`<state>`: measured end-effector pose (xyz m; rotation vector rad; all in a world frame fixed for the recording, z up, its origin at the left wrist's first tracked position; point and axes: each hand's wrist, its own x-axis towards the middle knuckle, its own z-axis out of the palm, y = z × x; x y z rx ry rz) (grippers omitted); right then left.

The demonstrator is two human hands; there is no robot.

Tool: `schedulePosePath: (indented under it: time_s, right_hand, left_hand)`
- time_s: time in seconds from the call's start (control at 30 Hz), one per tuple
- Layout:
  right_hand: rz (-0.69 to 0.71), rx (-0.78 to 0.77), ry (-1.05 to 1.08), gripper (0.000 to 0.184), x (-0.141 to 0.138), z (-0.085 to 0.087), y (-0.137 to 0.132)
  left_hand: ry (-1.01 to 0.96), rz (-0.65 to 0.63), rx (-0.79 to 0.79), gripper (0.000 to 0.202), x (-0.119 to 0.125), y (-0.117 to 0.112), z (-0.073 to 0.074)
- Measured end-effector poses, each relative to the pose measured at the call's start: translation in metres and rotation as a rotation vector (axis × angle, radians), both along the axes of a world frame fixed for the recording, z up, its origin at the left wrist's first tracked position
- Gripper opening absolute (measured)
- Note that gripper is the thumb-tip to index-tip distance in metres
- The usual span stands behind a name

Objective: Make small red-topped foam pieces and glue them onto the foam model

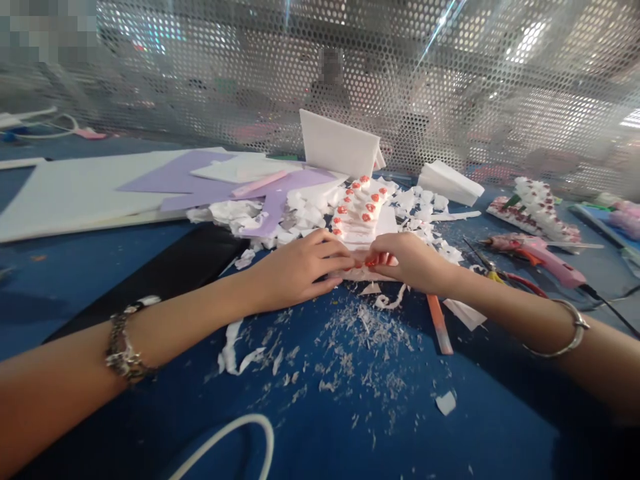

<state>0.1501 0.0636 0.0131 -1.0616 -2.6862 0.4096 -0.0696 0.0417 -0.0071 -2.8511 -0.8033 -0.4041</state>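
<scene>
In front of me stands a white craft piece [356, 207] with a stepped, ruffled top, dotted with small red flower-like bits [369, 208]. My left hand [305, 267] reaches its front lower part from the left, fingers bent and closed against its edge. From the right, my right hand [407, 259] pinches at the same front part, its fingertips around a small red piece [371, 263]. The fingertips of both hands nearly meet, and they hide part of the front edge.
White scraps [235, 215] and fine shavings [375, 333] surround the piece. White and purple sheets [185, 177] lie left. An orange-handled cutter [439, 323], scissors [493, 273], a pink glue gun [550, 260] and another decorated white piece [537, 207] are right. A perforated metal screen [240, 73] stands behind.
</scene>
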Motion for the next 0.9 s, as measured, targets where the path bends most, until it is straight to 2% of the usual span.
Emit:
schedulePosePath:
  time_s: [0.13,0.27,0.43,0.53,0.6,0.67,0.77,0.87,0.9]
  right_hand:
    - [0.042,0.086,-0.027,0.016,0.001,-0.001,0.001]
    - [0.058,0.12,-0.051,0.023,0.006,0.013,0.002]
    - [-0.063,0.208,0.062,0.023,0.024,0.041,0.009]
    - [-0.14,0.273,0.051,0.02,0.036,0.046,0.018]
    - [-0.181,0.287,0.031,0.02,0.042,0.046,0.022]
    - [-0.198,0.319,0.019,0.02,0.047,0.048,0.022]
    - [-0.189,0.394,0.02,0.021,0.049,0.055,0.017]
    - [-0.179,0.435,0.013,0.022,0.051,0.062,0.01]
    - [-0.178,0.441,0.007,0.022,0.051,0.064,0.009]
  left_hand:
    - [-0.004,0.031,-0.065,0.037,-0.004,0.002,0.002]
    - [0.014,0.089,-0.114,0.044,-0.004,0.002,0.01]
    - [0.05,0.113,-0.151,0.041,0.0,0.0,0.016]
    - [-0.072,0.169,-0.194,0.04,-0.001,-0.001,0.02]
    - [-0.185,0.223,-0.217,0.035,-0.004,-0.005,0.028]
    - [-0.262,0.339,-0.232,0.03,-0.01,-0.013,0.041]
    - [-0.2,0.608,-0.216,0.044,-0.028,-0.027,0.059]
    - [-0.005,0.902,-0.055,0.052,-0.059,-0.034,0.059]
    - [0.03,0.92,-0.029,0.048,-0.07,-0.034,0.054]
